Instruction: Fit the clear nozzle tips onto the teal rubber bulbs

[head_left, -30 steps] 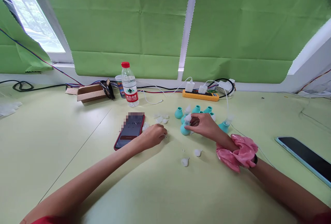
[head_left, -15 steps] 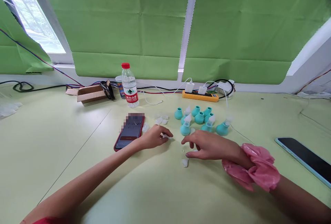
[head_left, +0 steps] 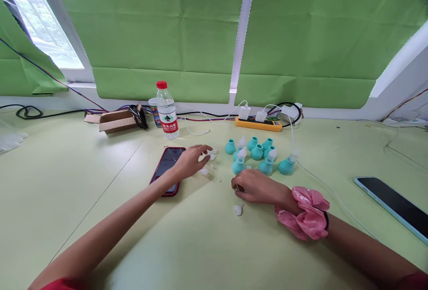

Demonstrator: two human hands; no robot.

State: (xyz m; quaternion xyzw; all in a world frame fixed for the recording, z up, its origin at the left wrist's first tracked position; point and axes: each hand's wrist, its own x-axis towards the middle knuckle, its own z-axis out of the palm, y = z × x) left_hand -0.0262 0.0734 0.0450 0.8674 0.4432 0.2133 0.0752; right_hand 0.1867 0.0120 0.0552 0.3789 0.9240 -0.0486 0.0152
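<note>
Fitting clear tips to teal bulbs, just beyond the right hand. Left hand reaching open-fingered for a loose tip; right hand curling on the table, possibly pinching one. Next: pinch cleanly, seat on a bulb.

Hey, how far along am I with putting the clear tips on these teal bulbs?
About four teal bulbs, such as the capped bulb, already wear clear tips. The left hand reaches for loose tips by the phone; the right hand rests closed near another tip. Bare bulbs like this one remain.
</note>
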